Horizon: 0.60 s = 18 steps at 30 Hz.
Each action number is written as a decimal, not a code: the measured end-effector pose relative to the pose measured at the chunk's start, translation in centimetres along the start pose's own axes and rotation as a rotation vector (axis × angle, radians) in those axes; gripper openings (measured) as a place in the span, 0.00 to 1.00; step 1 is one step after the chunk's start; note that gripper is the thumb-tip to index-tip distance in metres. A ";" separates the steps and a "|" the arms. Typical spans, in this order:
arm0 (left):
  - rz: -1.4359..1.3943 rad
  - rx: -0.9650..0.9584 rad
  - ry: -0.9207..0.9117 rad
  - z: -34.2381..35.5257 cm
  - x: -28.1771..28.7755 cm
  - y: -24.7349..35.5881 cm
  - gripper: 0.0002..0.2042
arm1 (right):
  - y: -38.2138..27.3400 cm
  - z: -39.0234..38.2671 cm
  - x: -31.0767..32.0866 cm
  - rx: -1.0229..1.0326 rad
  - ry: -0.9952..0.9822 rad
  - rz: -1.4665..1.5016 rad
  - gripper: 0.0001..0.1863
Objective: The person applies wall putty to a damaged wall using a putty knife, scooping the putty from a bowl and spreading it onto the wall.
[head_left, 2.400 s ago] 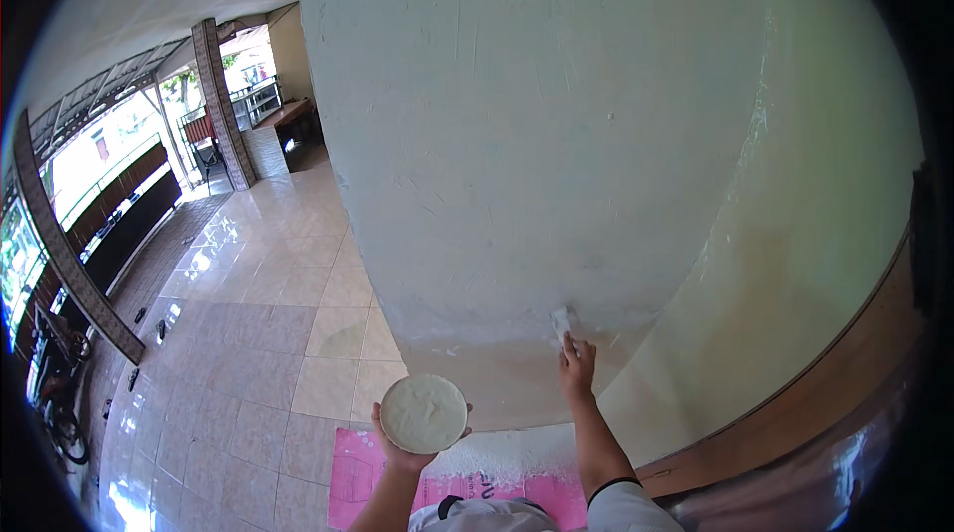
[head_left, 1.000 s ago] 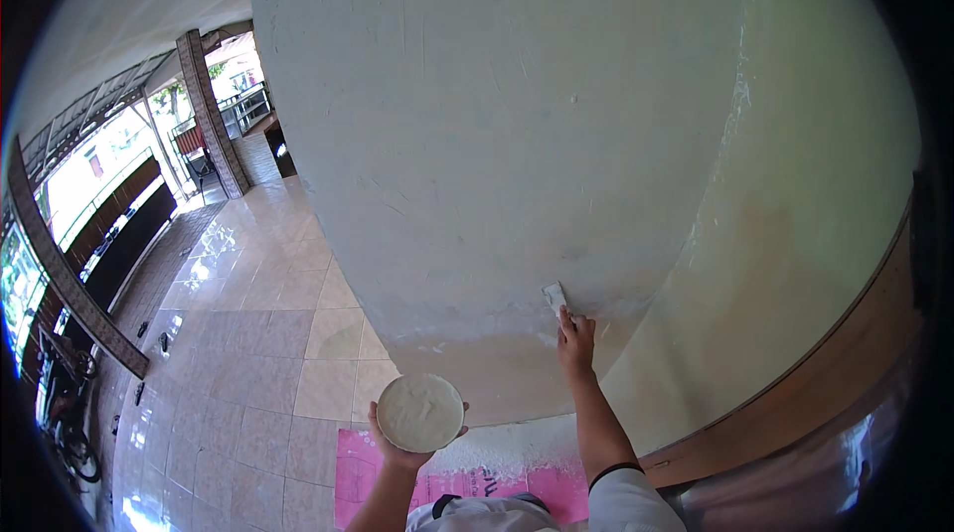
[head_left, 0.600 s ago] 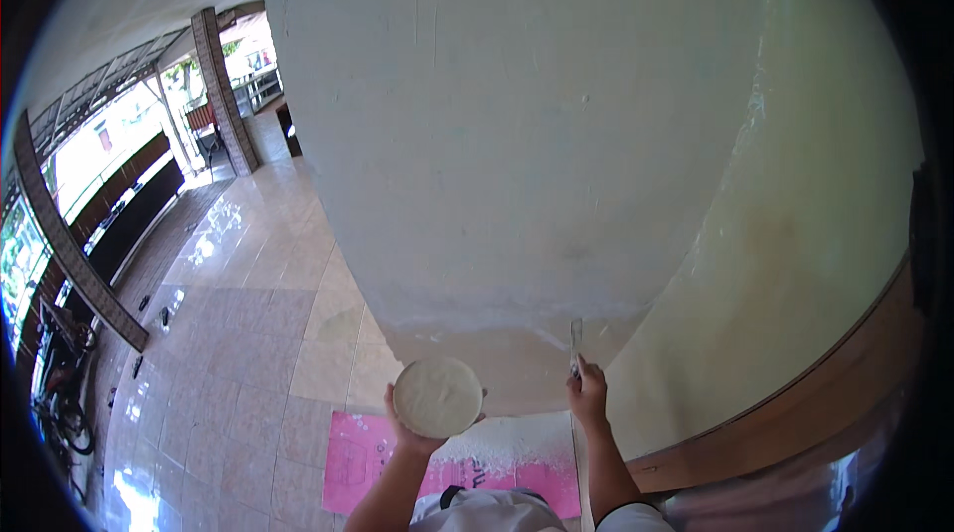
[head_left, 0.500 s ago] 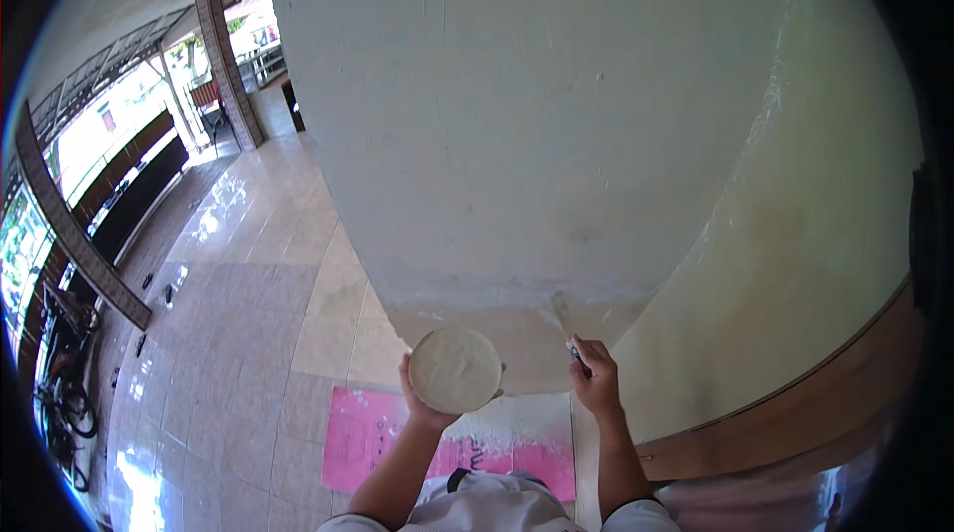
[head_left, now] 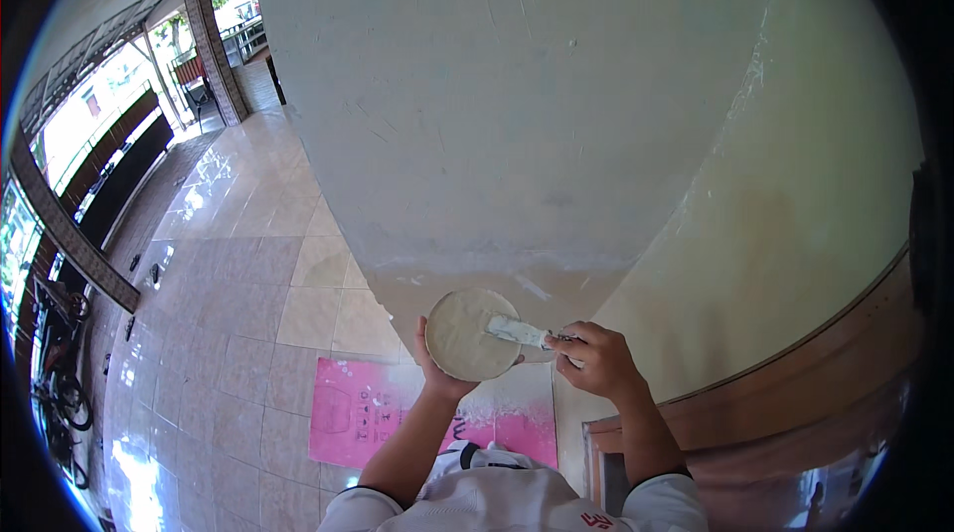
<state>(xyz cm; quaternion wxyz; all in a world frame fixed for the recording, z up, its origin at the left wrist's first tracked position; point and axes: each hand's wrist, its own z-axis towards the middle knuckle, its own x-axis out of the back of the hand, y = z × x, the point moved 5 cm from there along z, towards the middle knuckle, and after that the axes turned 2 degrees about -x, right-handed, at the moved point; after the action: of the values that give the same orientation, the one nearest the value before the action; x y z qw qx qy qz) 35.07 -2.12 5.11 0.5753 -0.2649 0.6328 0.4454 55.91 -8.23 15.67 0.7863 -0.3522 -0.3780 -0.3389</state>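
Note:
My left hand (head_left: 442, 380) holds up a shallow round tub (head_left: 429, 345), its fingers wrapped round the side. Off-white paste (head_left: 459, 338) fills the tub almost to the rim. In my right hand (head_left: 604, 365) is a putty knife (head_left: 517, 331), gripped by the handle. Its whitish, paste-smeared blade reaches over the tub's right side and meets the paste. Behind the tub stands a pale grey wall (head_left: 467, 135) with scratches. A white smear (head_left: 534, 288) shows on the wall's brownish lower band.
A pink printed sheet (head_left: 338, 423) dusted with white bits lies on the floor below my hands. Left of the wall stretches a glossy tiled floor (head_left: 238, 284). A brown wooden panel (head_left: 775, 363) runs along the lower right. Pillars and a bicycle (head_left: 70, 403) stand far left.
The putty knife has come away from the lower wall and moved left onto the paste in the tub. A white smear now shows where the wall was partly covered. The view has shifted slightly.

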 end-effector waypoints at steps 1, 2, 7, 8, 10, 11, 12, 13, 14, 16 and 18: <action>-0.007 0.000 -0.003 0.1 0.1 -0.4 0.47 | 0.1 -0.1 0.2 -0.001 0.027 0.021 0.17; -0.003 -0.003 -0.010 0.1 0.2 -0.8 0.47 | 0.2 -0.4 0.2 0.000 0.022 0.016 0.17; -0.031 -0.010 -0.006 -0.1 0.2 -2.0 0.47 | 0.6 -1.5 0.4 -0.049 0.013 0.044 0.17; -0.058 -0.015 -0.023 0.0 0.3 -2.0 0.47 | 0.9 -1.5 0.5 -0.048 0.011 0.048 0.17; -0.090 -0.013 -0.029 -0.3 0.6 -2.4 0.47 | 1.1 -1.8 0.6 -0.023 -0.015 0.066 0.17; -0.093 -0.028 0.009 -0.5 1.1 -2.4 0.47 | 1.2 -1.9 0.5 -0.028 -0.020 0.070 0.17; -0.097 -0.045 0.044 -0.6 1.2 -2.4 0.46 | 1.3 -1.9 0.6 -0.043 -0.009 0.064 0.17; -0.099 -0.045 0.048 -0.7 1.0 -2.4 0.46 | 1.4 -1.8 0.7 -0.057 0.002 0.058 0.17; -0.112 -0.045 0.073 -0.9 0.9 -2.4 0.46 | 1.3 -1.9 1.0 -0.058 -0.002 0.060 0.17; -0.120 -0.047 0.099 -1.2 0.9 -2.0 0.46 | 1.2 -1.8 1.0 -0.102 -0.046 0.091 0.18; -0.133 -0.036 0.043 -1.3 0.6 -1.9 0.46 | 1.4 -1.9 0.9 -0.136 -0.033 0.172 0.18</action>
<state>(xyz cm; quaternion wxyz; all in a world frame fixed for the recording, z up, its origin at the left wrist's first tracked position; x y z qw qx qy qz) 35.90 -4.04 3.99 0.5850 -0.3262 0.6179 0.4118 58.12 -9.32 15.14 0.7803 -0.4414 -0.3357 -0.2892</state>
